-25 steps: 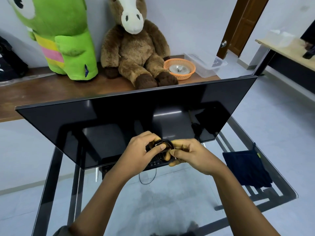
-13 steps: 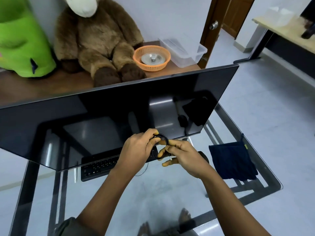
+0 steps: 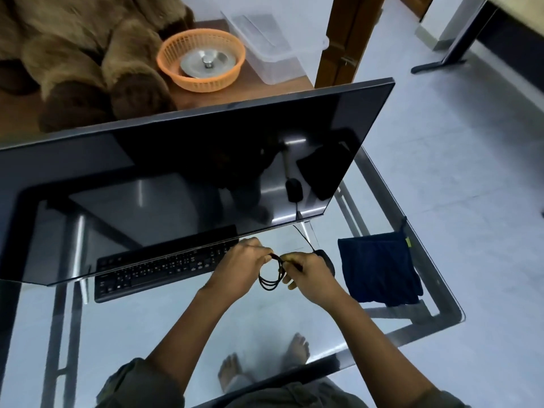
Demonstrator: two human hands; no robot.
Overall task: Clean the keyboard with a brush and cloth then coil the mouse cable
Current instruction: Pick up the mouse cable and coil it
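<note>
Coiling step: left hand and right hand pinch the cable loops in curled fingers near the bench's right edge. Next, wind slack toward the mouse.

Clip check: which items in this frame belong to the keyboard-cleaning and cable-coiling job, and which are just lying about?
Job in hand:
mouse cable, looped, pinched between left hand and right hand; mouse; keyboard; dark blue cloth.

Lying about:
monitor; orange basket holding a metal lid; brown plush toy; clear plastic box.
</note>
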